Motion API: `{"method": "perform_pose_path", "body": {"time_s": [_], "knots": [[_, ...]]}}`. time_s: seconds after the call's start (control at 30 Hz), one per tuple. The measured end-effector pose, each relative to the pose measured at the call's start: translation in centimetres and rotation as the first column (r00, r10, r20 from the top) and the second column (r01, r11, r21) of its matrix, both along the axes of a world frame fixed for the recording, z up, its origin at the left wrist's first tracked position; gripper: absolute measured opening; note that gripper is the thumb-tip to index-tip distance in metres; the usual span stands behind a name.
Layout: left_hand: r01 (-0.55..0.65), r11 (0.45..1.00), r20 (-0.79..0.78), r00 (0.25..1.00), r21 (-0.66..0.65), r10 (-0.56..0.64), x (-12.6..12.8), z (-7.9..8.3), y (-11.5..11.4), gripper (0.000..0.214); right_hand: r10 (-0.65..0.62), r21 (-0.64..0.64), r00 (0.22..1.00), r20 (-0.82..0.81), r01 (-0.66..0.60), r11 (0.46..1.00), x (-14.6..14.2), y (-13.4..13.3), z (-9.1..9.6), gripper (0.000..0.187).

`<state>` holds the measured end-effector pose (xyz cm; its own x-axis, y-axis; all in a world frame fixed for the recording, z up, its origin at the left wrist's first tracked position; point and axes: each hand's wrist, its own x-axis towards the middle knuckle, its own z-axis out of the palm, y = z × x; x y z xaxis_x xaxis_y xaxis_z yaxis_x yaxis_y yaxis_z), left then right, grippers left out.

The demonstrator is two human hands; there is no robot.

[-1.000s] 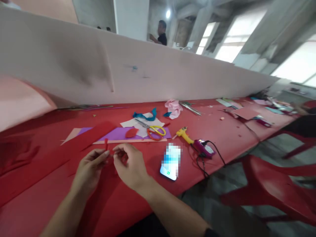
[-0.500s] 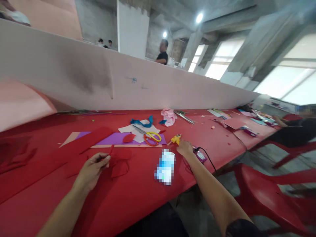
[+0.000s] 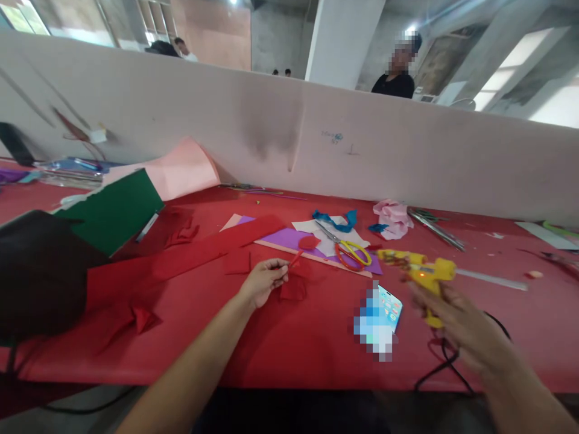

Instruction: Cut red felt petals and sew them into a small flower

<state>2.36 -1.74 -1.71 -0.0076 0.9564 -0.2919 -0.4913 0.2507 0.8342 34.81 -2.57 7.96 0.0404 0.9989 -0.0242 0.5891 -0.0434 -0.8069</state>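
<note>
My left hand (image 3: 265,282) pinches a thin rolled red strip (image 3: 296,259) between thumb and fingertips, above the red table. In my right hand (image 3: 465,319) is a yellow hot glue gun (image 3: 429,278), its nozzle toward the left, a small orange light lit and a clear glue stick jutting from its back. The hand is slightly blurred. A red petal-shaped piece (image 3: 309,242) lies just beyond the left hand, on purple sheet material (image 3: 283,239). Scissors (image 3: 350,250) with one yellow and one red handle rest on pale paper (image 3: 326,241) between the two hands.
A lit phone (image 3: 389,307) lies between my hands, partly pixelated. A long red strip (image 3: 217,247) runs leftward toward a dark bag-like object (image 3: 40,277) and a green sheet (image 3: 117,211). Crumpled pink paper (image 3: 392,220) sits near the white partition (image 3: 203,114). A black cord (image 3: 446,361) hangs below the gun.
The glue gun, which lay on the table, is now gripped and raised in my right hand. My view has turned left. The left hand still pinches the red strip.
</note>
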Motion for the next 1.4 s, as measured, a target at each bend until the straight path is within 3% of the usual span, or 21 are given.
{"method": "perform_pose_path", "body": {"time_s": [0.17,0.3,0.77,1.4], "knots": [[0.060,0.998,0.022,0.998,-0.012,-0.059,0.2,0.2,-0.2,0.023,0.206,-0.222,0.944,-0.258,-0.266,0.938,-7.3,-3.0,-1.7,0.045],[0.079,0.997,0.044,0.996,-0.011,-0.079,0.1,0.2,-0.2,0.021,0.267,-0.204,0.925,-0.272,-0.326,0.923,-9.4,-2.6,-3.4,0.044],[0.129,0.992,0.058,0.990,-0.003,-0.128,0.3,0.0,-0.2,0.022,0.286,-0.188,0.923,-0.258,-0.338,0.922,-10.1,-1.9,-4.7,0.038],[0.162,0.987,0.101,0.981,0.016,-0.163,0.0,0.0,-0.2,0.019,0.279,-0.154,0.930,-0.237,-0.320,0.935,-10.5,-2.2,-4.7,0.042]]}}
